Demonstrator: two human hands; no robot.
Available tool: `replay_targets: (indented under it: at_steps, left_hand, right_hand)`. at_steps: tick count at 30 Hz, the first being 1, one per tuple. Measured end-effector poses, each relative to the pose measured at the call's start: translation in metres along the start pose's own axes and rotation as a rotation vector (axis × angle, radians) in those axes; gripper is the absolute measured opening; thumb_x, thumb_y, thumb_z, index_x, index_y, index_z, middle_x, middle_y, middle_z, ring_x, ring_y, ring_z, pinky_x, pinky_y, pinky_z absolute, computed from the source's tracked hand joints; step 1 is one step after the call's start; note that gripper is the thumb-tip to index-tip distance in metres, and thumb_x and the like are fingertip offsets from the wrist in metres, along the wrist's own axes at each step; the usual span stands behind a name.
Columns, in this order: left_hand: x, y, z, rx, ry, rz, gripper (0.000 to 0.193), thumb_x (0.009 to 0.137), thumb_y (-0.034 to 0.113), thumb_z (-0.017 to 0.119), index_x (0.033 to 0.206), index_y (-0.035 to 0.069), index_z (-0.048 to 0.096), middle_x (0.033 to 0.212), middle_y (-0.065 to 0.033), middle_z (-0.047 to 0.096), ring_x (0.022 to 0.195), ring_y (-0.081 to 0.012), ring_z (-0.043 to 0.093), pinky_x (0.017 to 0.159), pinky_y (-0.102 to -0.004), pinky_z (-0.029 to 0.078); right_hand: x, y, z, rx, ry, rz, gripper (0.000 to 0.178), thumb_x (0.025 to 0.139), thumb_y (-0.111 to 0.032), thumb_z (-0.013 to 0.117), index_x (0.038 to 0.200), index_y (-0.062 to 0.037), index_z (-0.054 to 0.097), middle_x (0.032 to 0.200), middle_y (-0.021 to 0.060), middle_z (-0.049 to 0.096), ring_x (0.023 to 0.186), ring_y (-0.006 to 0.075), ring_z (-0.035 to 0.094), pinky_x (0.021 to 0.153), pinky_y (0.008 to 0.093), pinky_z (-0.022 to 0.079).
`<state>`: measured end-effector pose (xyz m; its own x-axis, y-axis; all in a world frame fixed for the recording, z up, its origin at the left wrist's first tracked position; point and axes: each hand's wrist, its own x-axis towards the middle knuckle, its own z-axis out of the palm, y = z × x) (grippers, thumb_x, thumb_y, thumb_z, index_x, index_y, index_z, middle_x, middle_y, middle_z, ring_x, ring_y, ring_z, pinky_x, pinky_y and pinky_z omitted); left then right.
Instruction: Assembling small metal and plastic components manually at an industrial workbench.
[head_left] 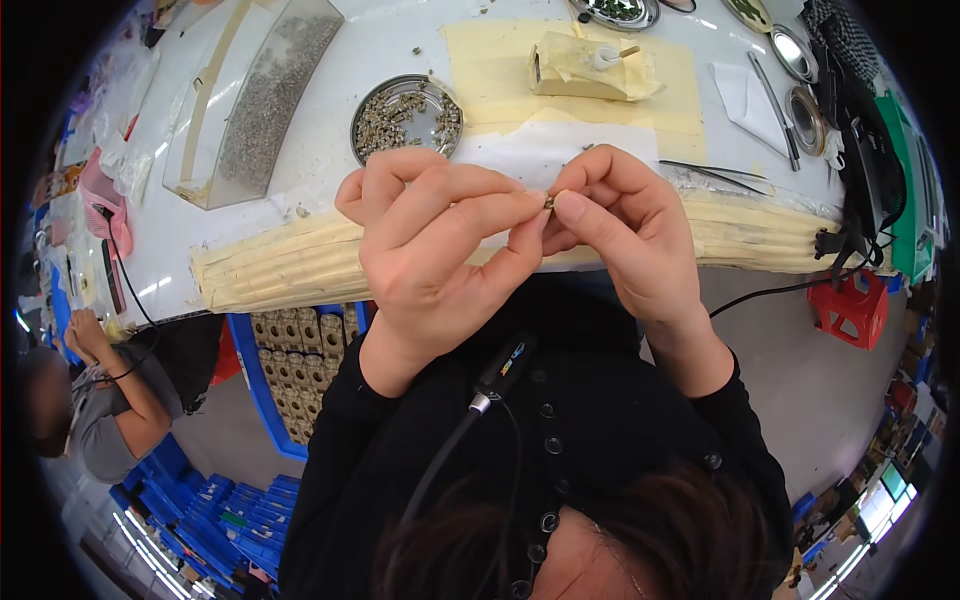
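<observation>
1. Far to the left of the view, another person (100,400) in a grey top sits beside blue crates (215,520), well apart from the work.
2. On the white tabletop (330,160), a long clear tray (265,95) of small grey parts lies at the left, and a round metal dish (406,118) of similar small parts sits just beyond the hands.
3. Left hand (430,250) is raised over the taped tabletop edge (290,265), its thumb and forefinger pressed together on a tiny metal part (549,201).
4. Right hand (625,225) meets it, fingertips pinching the same part from the other side, so both grips close on it.
5. Farther right lie a taped block (590,65), thin tweezers (705,170) and black cables (860,230).
6. Risk, as I judge it: the part is small and held only by fingertips above the tabletop edge, so a slip or uneven squeeze could send it to the lap or floor, where it would be hard to find.
</observation>
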<state>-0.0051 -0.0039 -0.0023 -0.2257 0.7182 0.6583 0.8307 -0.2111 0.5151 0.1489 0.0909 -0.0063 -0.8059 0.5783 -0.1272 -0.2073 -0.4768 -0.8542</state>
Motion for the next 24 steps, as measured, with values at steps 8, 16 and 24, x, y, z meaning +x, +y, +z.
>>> replay_targets:
  at_steps: [8, 16, 24]
  left_hand:
    - [0.002, -0.005, -0.003, -0.090, -0.029, 0.035, 0.023, 0.062, -0.004, 0.077, 0.081, 0.008, 0.073, 0.086, -0.0027, 0.069, 0.081, -0.0192, 0.056, 0.075, -0.0300, 0.042]
    - [0.000, -0.022, -0.036, -0.731, -0.243, -0.103, 0.016, 0.065, 0.001, 0.076, 0.080, 0.004, 0.073, 0.084, -0.0099, 0.067, 0.074, -0.0171, 0.057, 0.065, -0.0305, 0.041]
    - [-0.009, -0.032, -0.039, -0.951, -0.361, -0.131, 0.014, 0.065, 0.003, 0.075, 0.079, 0.003, 0.072, 0.085, -0.0118, 0.068, 0.070, -0.0166, 0.056, 0.060, -0.0286, 0.039]
  right_hand:
    - [-0.003, -0.003, -0.004, -0.005, -0.006, 0.030, 0.018, 0.098, -0.014, 0.057, 0.104, 0.0030, 0.059, 0.092, 0.0117, 0.069, 0.084, 0.0172, 0.069, 0.079, 0.0283, 0.058]
    - [-0.042, -0.102, -0.046, 0.095, -0.455, -0.579, 0.021, 0.095, -0.022, 0.060, 0.092, -0.0003, 0.062, 0.083, 0.0138, 0.069, 0.072, 0.0200, 0.069, 0.066, 0.0293, 0.056]
    - [-0.090, -0.171, -0.013, -0.584, -1.419, -0.709, 0.017, 0.092, -0.021, 0.062, 0.096, -0.0048, 0.059, 0.083, 0.0125, 0.069, 0.069, 0.0213, 0.068, 0.063, 0.0303, 0.056]
